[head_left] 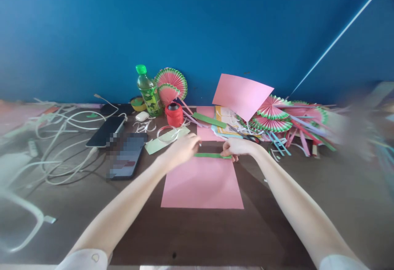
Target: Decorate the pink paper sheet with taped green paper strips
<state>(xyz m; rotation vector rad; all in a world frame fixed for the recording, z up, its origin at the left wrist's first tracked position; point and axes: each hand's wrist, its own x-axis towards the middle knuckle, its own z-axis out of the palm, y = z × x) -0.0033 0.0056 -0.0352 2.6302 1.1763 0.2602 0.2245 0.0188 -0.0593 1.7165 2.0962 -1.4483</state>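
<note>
A pink paper sheet (201, 186) lies flat on the dark table in front of me, with a narrow green paper strip (209, 155) along its far edge. My right hand (238, 147) pinches the strip's right end between thumb and fingers. Over the strip's left end is my left hand (184, 149), its fingers bent and pressed together. A tiny white bit shows at those fingertips; what they hold is too small to make out. Behind the left hand lies a pale green paper piece (154, 145) with a clear tape ring (168, 133) on it.
Two phones (106, 131) and tangled white cables (66, 175) lie to the left. A green-capped bottle (149, 93), a red container (174, 116) and pleated paper fans (172, 83) stand by the blue wall. Another pink sheet (241, 93) leans over more fans (272, 118) and coloured strips at right.
</note>
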